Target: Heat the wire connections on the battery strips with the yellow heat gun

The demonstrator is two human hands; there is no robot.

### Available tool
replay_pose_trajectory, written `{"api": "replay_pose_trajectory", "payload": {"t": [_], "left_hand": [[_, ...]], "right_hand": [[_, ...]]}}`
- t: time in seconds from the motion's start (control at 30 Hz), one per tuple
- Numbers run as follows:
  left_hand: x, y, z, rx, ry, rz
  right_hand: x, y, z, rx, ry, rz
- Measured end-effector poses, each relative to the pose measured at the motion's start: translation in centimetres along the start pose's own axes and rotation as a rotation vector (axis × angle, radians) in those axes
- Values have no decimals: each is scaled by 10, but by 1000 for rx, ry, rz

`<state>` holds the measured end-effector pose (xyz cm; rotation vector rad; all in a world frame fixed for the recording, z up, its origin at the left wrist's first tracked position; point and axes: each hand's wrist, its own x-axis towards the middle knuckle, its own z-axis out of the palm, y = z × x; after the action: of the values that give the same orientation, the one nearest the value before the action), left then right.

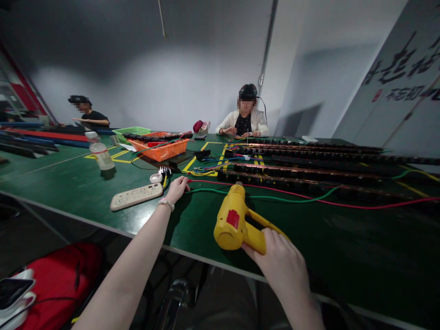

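Observation:
My right hand (283, 259) is wrapped round the handle of a yellow heat gun (231, 220), which is held low over the green table with its nozzle pointing away from me. At the left, my left hand (177, 189) has its fingers closed on wires. A red wire (275, 188) and a green wire (292, 199) run from its fingertips to the right, past the nozzle. The exact grip on each wire is too small to make out. Beyond the nozzle lie long dark strips with copper-coloured bars (295, 172).
Left of my left hand lie a phone in a beige case (137, 197) and a small white case (156, 178). Farther off are a bottle (101, 153), an orange basket (161, 150) and a green basket (120, 133). A co-worker (245, 119) sits opposite. A red seat (68, 275) stands below left.

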<state>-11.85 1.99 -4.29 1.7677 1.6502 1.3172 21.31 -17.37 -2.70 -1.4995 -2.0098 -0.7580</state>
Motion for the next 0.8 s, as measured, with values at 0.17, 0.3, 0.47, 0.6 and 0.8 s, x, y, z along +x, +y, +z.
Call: {"api": "replay_pose_trajectory", "payload": {"t": [0.17, 0.3, 0.47, 0.6, 0.8], "left_hand": [[0, 3, 0, -8, 13, 1], [1, 5, -1, -22, 15, -4], [2, 6, 0, -46, -2, -47], [0, 9, 0, -18, 5, -46], [-3, 17, -4, 3, 4, -31]], "right_hand": [[3, -19, 2, 39, -31, 11], [9, -40, 7, 91, -50, 4], [17, -68, 6, 142, -62, 20], [22, -87, 5, 193, -74, 17], [26, -105, 9, 274, -72, -7]]}}
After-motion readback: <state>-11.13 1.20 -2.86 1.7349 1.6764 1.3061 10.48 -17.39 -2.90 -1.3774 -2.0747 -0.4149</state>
